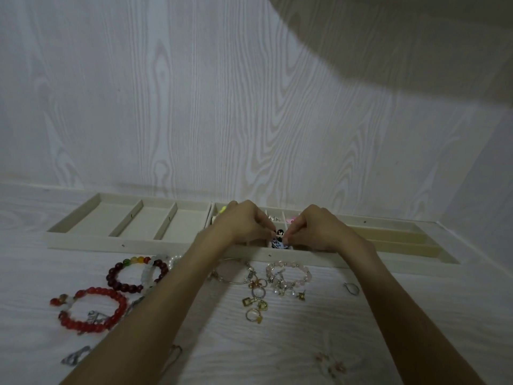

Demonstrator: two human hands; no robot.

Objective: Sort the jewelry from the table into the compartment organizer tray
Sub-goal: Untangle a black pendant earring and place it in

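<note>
A beige compartment organizer tray [116,241] lies along the wall. Over its middle compartments, my left hand [244,220] and my right hand [316,226] both pinch a small black, white and blue trinket [278,239] between their fingertips. On the table nearer me lie a bright red bead bracelet [111,295], a dark red bead bracelet with coloured beads [122,273], a thin silver bangle [236,273], a pink bead bracelet with charms [288,273], several gold rings [256,304] and a small silver ring [351,287].
The tray's three left compartments [155,218] hold nothing visible; long slots fill its right end [388,237]. Yellow [222,209] and pink [290,218] items sit in the middle cells. Metal clips [75,357] lie front left. A white wood-grain wall rises right behind the tray.
</note>
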